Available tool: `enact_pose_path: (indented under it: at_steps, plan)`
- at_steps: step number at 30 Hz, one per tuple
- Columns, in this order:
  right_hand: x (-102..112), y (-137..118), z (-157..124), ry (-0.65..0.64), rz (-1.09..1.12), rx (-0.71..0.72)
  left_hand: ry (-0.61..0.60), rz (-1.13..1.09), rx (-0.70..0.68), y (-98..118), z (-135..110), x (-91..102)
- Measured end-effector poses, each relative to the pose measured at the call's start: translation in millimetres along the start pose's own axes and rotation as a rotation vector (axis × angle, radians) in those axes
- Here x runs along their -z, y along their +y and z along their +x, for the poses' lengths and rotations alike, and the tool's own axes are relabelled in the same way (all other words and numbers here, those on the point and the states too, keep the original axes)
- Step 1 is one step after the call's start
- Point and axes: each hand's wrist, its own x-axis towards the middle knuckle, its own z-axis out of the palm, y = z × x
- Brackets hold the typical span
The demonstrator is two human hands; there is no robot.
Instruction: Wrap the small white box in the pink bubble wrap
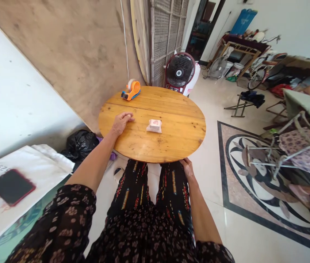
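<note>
On the round wooden table [171,146] lies a small box in a clear plastic wrapper [155,125], white with a pinkish print on top. To its left my left hand [121,123] rests on the tabletop, fingers loosely bent and nothing visible in them, apart from the box. An orange tape dispenser with a blue base [133,90] stands near the far left rim, beyond that hand. My right hand [188,169] lies over my knee at the table's near edge, fingers stretched and empty as far as they show.
Behind the table stands a dark red fan [180,73]. A tablet-like device [12,187] lies on white sacking at the left, near a black plastic bag [81,147]. At the right, another person sits by a folding chair [305,146]; a folding stool [242,104] stands farther back.
</note>
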Motion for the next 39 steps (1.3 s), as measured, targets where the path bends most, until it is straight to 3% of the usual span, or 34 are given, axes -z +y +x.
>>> enact_pose_path:
  at_steps: [7, 14, 23, 29, 34, 36, 39]
  plan:
    - [-35, 37, -20, -0.056, -0.080, -0.040, 0.008, 0.011, -0.003, -1, -1, -0.5]
    - [-64, 30, -16, -0.078, -0.228, 0.041, -0.009, 0.036, 0.007, 2, -3, -0.5]
    - [-57, 25, -25, -0.066, -0.377, 0.094, -0.012, 0.013, 0.021, 2, -1, -1.1]
    - [-66, 11, -39, -0.111, -0.424, 0.166, -0.013, 0.034, 0.032, 6, -4, -2.8]
    - [-64, -1, -84, -0.062, -0.644, 0.338, -0.020, 0.047, 0.022, 9, -7, -2.9]
    - [-61, -17, -107, -0.044, -0.662, 0.424, -0.033, 0.048, 0.026, 7, -6, -2.1]
    - [-57, -66, -125, -0.075, -0.562, 0.576, -0.059, 0.052, 0.045, 3, -4, -0.1]
